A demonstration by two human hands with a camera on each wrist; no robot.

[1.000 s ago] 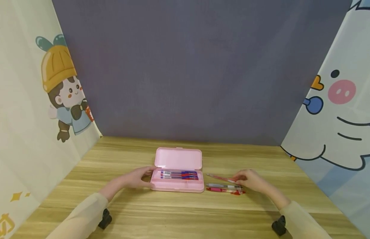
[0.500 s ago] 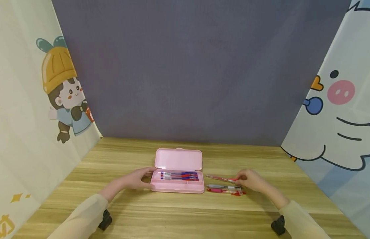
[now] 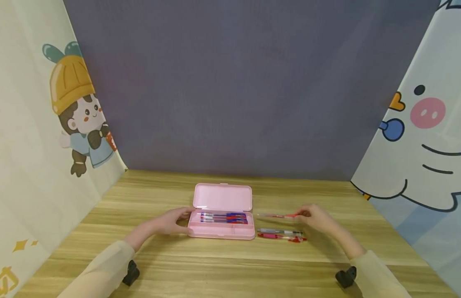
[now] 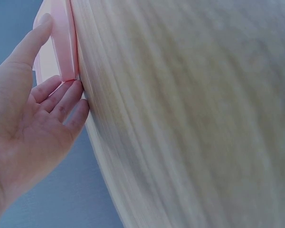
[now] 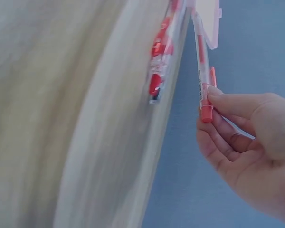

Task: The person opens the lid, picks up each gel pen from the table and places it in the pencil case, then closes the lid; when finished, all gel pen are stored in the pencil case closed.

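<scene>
A pink pencil case (image 3: 221,231) lies with its lid raised at the back, and several blue and red pens (image 3: 224,217) rest in its rear compartment. At its left end my left hand (image 3: 171,221) holds the case, thumb and fingers on either side of the corner (image 4: 69,73). My right hand (image 3: 315,217) pinches a clear pen with a red cap (image 5: 204,71) near the capped end, raised above the table and pointing left at the case. Below it lie a grey-and-clear pen (image 3: 279,231) and a red pen (image 3: 280,237) side by side.
The wooden table (image 3: 223,269) meets a dark grey backdrop (image 3: 234,91) behind the case. Printed cartoon panels stand at left and right. A black wrist camera (image 3: 131,273) sits at the left sleeve, another black camera (image 3: 346,276) at the right.
My right hand has lifted the red-capped pen and shifted it slightly away from the two lower pens. The left hand and pencil case have stayed in place.
</scene>
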